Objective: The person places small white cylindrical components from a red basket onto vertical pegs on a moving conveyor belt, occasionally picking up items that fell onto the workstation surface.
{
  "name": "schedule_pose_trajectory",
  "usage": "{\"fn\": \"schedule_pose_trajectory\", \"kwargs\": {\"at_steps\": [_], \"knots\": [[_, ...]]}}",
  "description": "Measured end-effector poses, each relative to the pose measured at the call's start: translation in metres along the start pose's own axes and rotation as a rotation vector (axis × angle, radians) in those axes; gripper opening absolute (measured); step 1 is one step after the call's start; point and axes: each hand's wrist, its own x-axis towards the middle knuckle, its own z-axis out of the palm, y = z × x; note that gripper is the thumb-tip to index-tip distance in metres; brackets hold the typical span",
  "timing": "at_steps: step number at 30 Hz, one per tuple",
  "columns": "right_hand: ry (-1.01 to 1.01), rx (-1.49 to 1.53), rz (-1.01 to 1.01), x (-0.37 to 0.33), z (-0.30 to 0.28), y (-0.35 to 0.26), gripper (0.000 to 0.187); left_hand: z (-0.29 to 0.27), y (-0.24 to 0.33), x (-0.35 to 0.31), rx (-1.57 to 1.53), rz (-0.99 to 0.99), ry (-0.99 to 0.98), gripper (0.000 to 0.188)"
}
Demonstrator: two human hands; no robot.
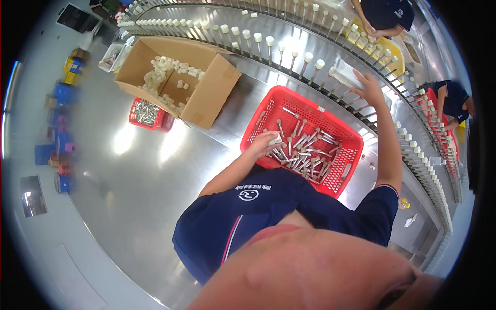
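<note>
My left hand [263, 144] is closed round a small white block [276, 138] over the left side of a red plastic basket [354, 133]. Inside the basket lie several metal rods [306, 142] with brownish ends, in a loose heap. Up to the right, my right hand [370, 89] has its fingertips on a white oblong piece [346, 74], smeared by motion. That piece is at the near row of upright pins [319, 66], most topped with white caps. Its lower edge meets my fingers, and its exact kind cannot be made out.
An open cardboard box [219, 85] with white blocks stands left of the basket, a small red basket [164, 122] of metal parts beside it. Curved rows of capped pins run along the far side and right. Co-workers' hands [368, 30] work beyond them, by a yellow tray [395, 57].
</note>
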Motion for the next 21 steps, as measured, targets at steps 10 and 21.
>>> {"fn": "schedule_pose_trajectory", "kwargs": {"at_steps": [10, 21], "knots": [[0.069, -0.074, -0.077, 0.051, -0.021, -0.039, 0.068, -0.009, 0.021, 0.002, 0.064, 0.018, 0.039, 0.022], [0.034, -0.026, -0.035, 0.014, 0.001, -0.012, 0.068, -0.01, 0.03, 0.004, 0.091, 0.013, 0.052, 0.022]]}}
